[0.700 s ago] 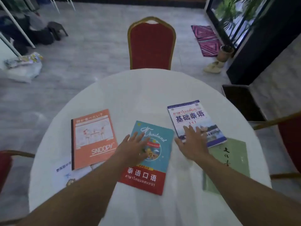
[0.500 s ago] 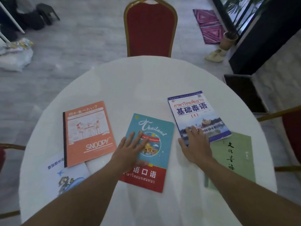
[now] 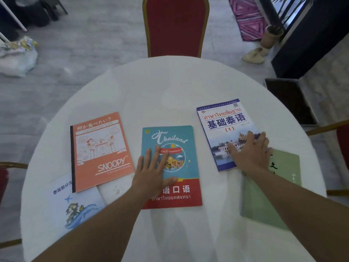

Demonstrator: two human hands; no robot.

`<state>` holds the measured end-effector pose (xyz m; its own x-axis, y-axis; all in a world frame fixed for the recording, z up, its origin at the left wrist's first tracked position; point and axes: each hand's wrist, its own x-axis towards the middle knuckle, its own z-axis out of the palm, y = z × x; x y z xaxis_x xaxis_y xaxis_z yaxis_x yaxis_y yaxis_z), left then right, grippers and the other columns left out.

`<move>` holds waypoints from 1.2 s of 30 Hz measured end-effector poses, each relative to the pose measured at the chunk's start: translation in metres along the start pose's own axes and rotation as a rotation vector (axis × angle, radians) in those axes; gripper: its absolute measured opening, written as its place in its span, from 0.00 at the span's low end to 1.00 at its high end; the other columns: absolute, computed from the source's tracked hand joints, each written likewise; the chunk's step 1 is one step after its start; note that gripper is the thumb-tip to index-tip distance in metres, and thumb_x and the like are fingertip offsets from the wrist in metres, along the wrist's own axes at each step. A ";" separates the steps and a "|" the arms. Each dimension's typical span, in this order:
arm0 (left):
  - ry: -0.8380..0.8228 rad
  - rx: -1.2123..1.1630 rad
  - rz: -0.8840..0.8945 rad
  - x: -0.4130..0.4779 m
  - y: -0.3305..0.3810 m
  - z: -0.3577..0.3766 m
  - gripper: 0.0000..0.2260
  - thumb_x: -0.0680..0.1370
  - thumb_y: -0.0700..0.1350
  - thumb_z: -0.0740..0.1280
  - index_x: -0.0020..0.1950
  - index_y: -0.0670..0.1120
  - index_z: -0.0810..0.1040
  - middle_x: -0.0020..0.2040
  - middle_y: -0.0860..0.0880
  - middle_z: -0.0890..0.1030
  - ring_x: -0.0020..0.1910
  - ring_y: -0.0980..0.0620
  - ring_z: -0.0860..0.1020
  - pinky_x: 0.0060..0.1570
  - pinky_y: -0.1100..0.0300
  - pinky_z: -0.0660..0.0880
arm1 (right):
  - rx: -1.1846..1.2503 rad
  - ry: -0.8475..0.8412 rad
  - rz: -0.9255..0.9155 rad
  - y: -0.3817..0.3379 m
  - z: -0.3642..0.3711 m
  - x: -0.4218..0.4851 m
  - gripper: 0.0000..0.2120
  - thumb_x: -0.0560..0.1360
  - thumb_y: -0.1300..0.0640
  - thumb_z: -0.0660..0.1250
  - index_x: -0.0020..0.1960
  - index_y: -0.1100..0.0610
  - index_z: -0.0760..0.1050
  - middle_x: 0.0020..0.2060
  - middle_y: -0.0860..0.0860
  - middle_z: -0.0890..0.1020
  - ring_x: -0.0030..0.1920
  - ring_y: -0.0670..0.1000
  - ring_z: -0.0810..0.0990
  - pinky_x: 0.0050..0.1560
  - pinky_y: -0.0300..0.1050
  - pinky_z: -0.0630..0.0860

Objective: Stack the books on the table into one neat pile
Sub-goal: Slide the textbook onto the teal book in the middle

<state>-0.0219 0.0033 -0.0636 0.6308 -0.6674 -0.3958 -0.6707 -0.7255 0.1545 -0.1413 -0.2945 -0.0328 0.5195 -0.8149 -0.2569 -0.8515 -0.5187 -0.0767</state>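
Note:
Several books lie flat and apart on a round white table [image 3: 170, 87]. An orange Snoopy notebook [image 3: 100, 148] is at the left, overlapping a white booklet [image 3: 75, 205] near the front left edge. A teal and red Thailand book [image 3: 175, 144] lies in the middle, with my left hand [image 3: 153, 173] flat on it, fingers spread. At the right is a blue and white Thai textbook [image 3: 222, 125], and my right hand [image 3: 249, 152] rests flat on its lower part. A pale green book [image 3: 279, 186] lies under that textbook's corner and my right forearm.
A red chair with a gold frame [image 3: 175, 25] stands at the table's far side. More red chairs show at the left [image 3: 3, 176] and right [image 3: 341, 144] edges. On the floor are a dark box [image 3: 290, 101], slippers [image 3: 255, 54], a plant pot [image 3: 272, 35] and a white bag [image 3: 17, 57].
My right hand has slid further onto the blue and white textbook. My left hand stays flat on the Thailand book, which now lies straighter. The view has tilted down.

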 end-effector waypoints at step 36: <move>-0.007 -1.136 -0.388 0.084 0.125 -0.081 0.14 0.78 0.35 0.62 0.60 0.44 0.63 0.59 0.44 0.76 0.58 0.44 0.78 0.49 0.50 0.80 | 0.751 0.005 0.065 -0.015 -0.024 -0.016 0.19 0.77 0.52 0.74 0.60 0.54 0.68 0.53 0.54 0.82 0.45 0.51 0.82 0.35 0.42 0.74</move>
<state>-0.0212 -0.1565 -0.0045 0.7102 -0.3731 -0.5970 0.2936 -0.6137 0.7329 -0.1350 -0.2793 -0.0041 0.4652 -0.8401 -0.2790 -0.6986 -0.1549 -0.6985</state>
